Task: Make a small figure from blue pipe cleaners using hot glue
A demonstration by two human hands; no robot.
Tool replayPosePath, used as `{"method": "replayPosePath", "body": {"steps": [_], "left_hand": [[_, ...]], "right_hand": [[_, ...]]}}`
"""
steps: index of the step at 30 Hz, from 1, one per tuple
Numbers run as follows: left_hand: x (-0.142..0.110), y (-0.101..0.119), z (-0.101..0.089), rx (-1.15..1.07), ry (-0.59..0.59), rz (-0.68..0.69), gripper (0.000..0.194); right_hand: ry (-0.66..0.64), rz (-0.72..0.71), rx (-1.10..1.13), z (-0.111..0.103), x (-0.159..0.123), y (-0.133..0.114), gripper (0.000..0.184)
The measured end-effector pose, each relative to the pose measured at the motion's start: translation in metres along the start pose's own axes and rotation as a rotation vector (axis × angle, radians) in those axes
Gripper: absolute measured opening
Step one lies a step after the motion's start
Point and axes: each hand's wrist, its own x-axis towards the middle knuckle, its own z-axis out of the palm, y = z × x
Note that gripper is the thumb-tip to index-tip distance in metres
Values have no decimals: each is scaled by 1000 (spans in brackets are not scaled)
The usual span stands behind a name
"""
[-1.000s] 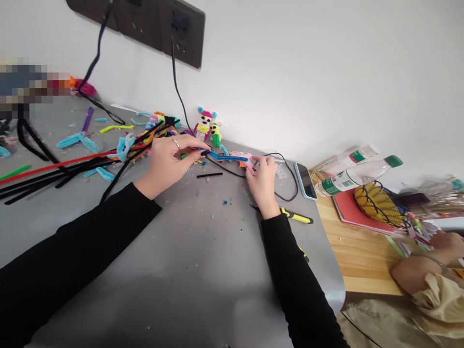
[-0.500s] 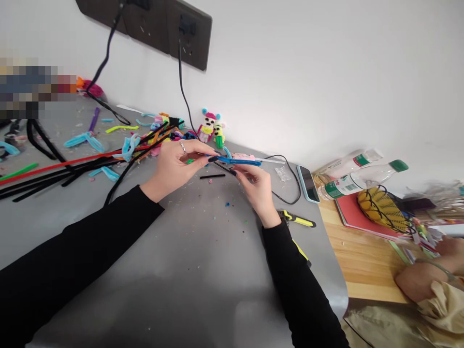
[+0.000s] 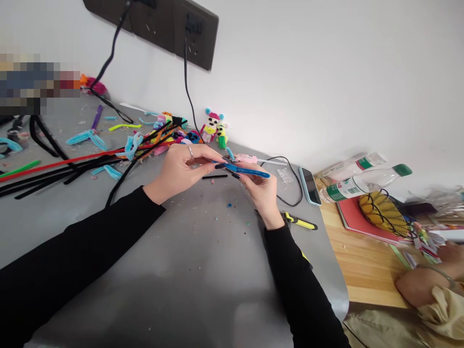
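Observation:
A blue fuzzy pipe cleaner [image 3: 250, 170], folded or doubled, is held in the air over the grey table. My left hand [image 3: 184, 168], wearing a ring, pinches its left end between thumb and fingers. On the other side, my right hand [image 3: 261, 191] is closed with its thumb and fingertips at the blue piece, whose free end sticks out over the knuckles. Something dark and thin shows between the two hands, too small to make out. Just behind them lie a pink-and-white item [image 3: 245, 158] and a short black stick [image 3: 214, 177].
Black pipe cleaners [image 3: 83, 166] and light-blue bent ones [image 3: 87, 138] spread leftward. Two small fuzzy dolls [image 3: 210, 126] stand by the wall. At right are a phone [image 3: 310, 186], yellow-black hand tool [image 3: 299, 221], bottles [image 3: 348, 187], a yellow netted object [image 3: 383, 212] and another person's arm [image 3: 420, 285].
The blue pipe cleaner's right end now points further right and slightly down. My right hand has turned, its fingertips closer to my left hand. The view has shifted slightly.

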Motion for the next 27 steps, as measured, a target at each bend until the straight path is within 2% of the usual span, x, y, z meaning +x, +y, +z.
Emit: {"method": "replayPosePath", "body": {"steps": [6, 14, 21, 27], "left_hand": [[1, -7, 2, -11, 15, 92, 6], [-2, -11, 1, 74, 12, 52, 10], [0, -9, 1, 10, 6, 57, 7], [0, -8, 1, 38, 1, -7, 11]], "right_hand": [[-10, -32, 22, -1, 1, 1, 22], [4, -26, -9, -1, 0, 2, 23], [10, -37, 25, -1, 1, 1, 15], [-9, -7, -29, -2, 0, 1, 22]]}}
